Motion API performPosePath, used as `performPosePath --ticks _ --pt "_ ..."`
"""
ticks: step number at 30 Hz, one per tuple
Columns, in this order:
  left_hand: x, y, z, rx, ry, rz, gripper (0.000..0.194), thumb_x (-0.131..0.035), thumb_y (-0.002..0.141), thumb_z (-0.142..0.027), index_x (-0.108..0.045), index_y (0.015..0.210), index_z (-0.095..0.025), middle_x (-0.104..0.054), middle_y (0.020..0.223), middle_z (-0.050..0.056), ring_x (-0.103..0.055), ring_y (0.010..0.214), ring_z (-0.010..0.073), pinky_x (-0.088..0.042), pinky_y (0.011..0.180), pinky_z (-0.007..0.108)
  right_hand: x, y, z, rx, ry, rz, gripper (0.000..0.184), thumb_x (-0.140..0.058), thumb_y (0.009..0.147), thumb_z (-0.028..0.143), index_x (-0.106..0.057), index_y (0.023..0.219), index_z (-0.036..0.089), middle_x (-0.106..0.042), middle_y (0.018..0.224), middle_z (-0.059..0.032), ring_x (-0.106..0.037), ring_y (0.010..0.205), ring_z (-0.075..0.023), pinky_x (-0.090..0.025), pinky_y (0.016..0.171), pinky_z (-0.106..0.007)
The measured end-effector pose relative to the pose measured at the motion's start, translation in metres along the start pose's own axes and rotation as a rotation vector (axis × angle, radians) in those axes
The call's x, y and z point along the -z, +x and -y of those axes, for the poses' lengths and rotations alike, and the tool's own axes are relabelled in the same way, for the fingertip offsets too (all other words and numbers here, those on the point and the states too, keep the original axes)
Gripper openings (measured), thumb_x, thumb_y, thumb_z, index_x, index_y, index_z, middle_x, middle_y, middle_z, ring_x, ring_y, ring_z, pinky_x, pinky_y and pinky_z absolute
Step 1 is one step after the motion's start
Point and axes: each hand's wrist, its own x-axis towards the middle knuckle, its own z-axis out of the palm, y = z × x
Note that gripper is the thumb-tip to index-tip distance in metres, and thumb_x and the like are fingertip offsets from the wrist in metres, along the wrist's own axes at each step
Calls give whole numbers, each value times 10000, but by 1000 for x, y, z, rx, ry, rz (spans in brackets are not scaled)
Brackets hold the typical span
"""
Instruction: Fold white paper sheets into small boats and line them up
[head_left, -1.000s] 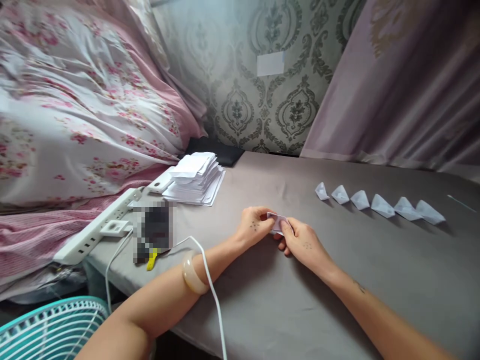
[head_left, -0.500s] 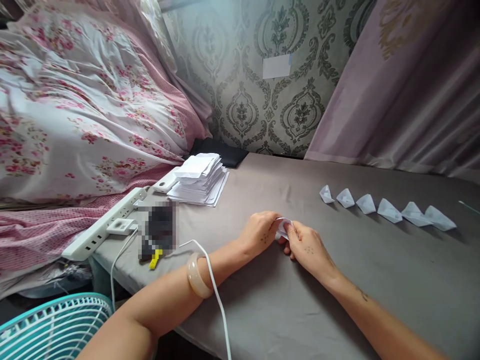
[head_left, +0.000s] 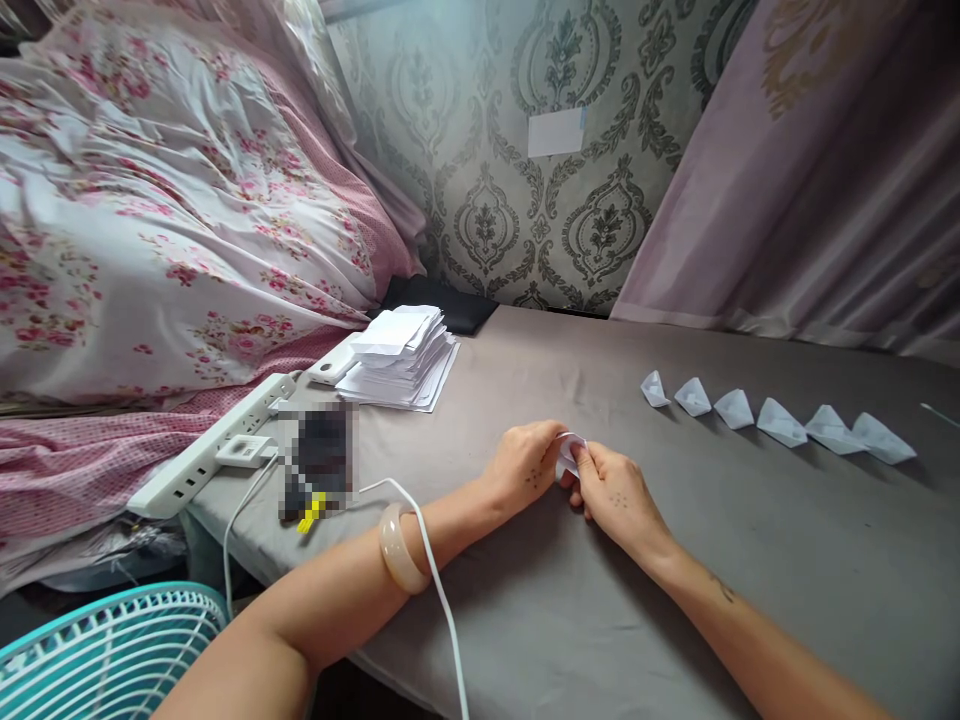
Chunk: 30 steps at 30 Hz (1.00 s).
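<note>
A small folded piece of white paper (head_left: 570, 453) is held between my two hands above the grey cloth. My left hand (head_left: 531, 462) grips its left side, with the fingers closed and partly hidden behind the paper. On the other side, my right hand (head_left: 616, 490) pinches it, the thumb lying on the near face and the fingers curled beneath. The hands nearly meet, so most of the paper's folds are covered. Several folded white paper boats (head_left: 781, 422) stand in a slanting row to the right.
A stack of white paper sheets (head_left: 405, 365) lies at the back left. Beside it are a white power strip (head_left: 214, 445), a blurred dark object (head_left: 322, 455) and a white cable (head_left: 442, 590) crossing my left forearm. A teal fan (head_left: 112, 650) stands below the table's left edge.
Both hands keep hold of the paper, which now looks slightly more turned and bent between them. The left hand has shifted very slightly to the right.
</note>
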Motion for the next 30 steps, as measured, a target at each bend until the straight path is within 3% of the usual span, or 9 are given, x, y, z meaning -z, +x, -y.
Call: performPosePath --ticks 5,8,10,12,15,19,24,30 --pt "2 1 0 169 -202 12 251 -416 877 -250 -652 882 -164 -631 608 5 -579 557 106 -456 586 200 -1 0 3 -12 32 24 384 -313 924 401 -573 749 179 -611 528 8 -539 392 -106 -424 445 -208" --pt "5 4 2 362 -406 16 227 -449 828 -243 -649 826 -136 -630 614 21 -577 527 120 -474 504 208 3 -5 5 -4 38 37 424 -251 943 446 -571 1016 179 -600 517 23 -537 378 -124 -427 438 -226" --pt "8 8 4 458 -578 14 218 -469 802 -251 -641 811 -117 -635 665 36 -590 563 134 -505 494 229 6 -10 4 99 -27 -49 433 -250 952 444 -484 1209 186 -631 583 14 -593 473 -144 -455 511 -244" --pt "12 11 7 510 -698 12 210 -492 777 -243 -645 815 -105 -640 704 46 -607 625 146 -533 519 244 7 -15 0 260 -135 -132 405 -299 954 412 -445 1268 201 -680 758 -24 -633 606 -153 -467 601 -256" --pt "16 12 8 536 -755 6 187 -523 744 -222 -655 795 -100 -637 699 38 -608 645 142 -545 541 239 6 -18 -9 466 -318 -172 341 -380 944 362 -484 1241 231 -675 955 -44 -629 665 -141 -453 638 -249" --pt "15 12 8 555 -740 6 172 -536 724 -206 -666 764 -102 -612 645 15 -582 586 115 -550 554 239 2 -16 -16 565 -506 -183 266 -393 947 288 -563 1145 237 -672 867 -30 -625 696 -140 -406 594 -230" --pt "15 12 6 542 -712 40 189 -537 731 -227 -673 762 -99 -617 638 19 -585 564 114 -536 538 225 1 -13 -17 535 -527 -210 218 -400 946 248 -606 1011 219 -686 831 -21 -638 713 -144 -373 593 -237" --pt "20 11 0 532 -747 125 215 -523 731 -226 -678 805 -97 -663 701 50 -615 602 129 -547 582 247 0 -11 -16 357 -459 -202 239 -406 940 287 -624 919 192 -687 733 -27 -634 637 -154 -372 596 -244"
